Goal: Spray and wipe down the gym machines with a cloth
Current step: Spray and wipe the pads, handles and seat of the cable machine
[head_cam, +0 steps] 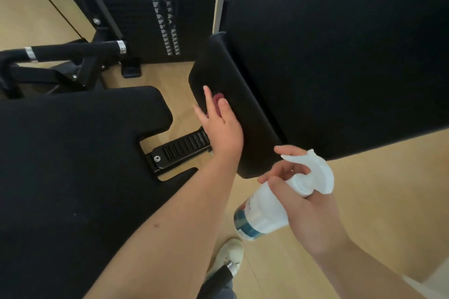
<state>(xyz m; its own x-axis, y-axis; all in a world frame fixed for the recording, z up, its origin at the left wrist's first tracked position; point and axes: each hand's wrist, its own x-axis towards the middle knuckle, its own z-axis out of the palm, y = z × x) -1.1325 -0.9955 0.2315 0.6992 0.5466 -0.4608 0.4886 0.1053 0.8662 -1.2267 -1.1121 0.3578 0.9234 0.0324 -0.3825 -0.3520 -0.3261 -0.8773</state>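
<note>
My left hand (222, 126) presses a small red cloth (218, 99) against a narrow black pad (245, 114) of the gym machine; only a bit of the cloth shows between my fingers. The big black back pad (340, 51) rises to the right of it. My right hand (307, 204) holds a white spray bottle (264, 211) with a white trigger head (313, 175), lower right, nozzle pointing up towards the pads. The wide black seat pad (73, 153) fills the left side.
A black weight stack (160, 14) stands at the back centre. Black handles with chrome rings (73, 50) jut out at the left. A ridged adjustment rail (182, 148) runs under the seat. My pale shoe (228, 257) rests on the wooden floor (364, 201).
</note>
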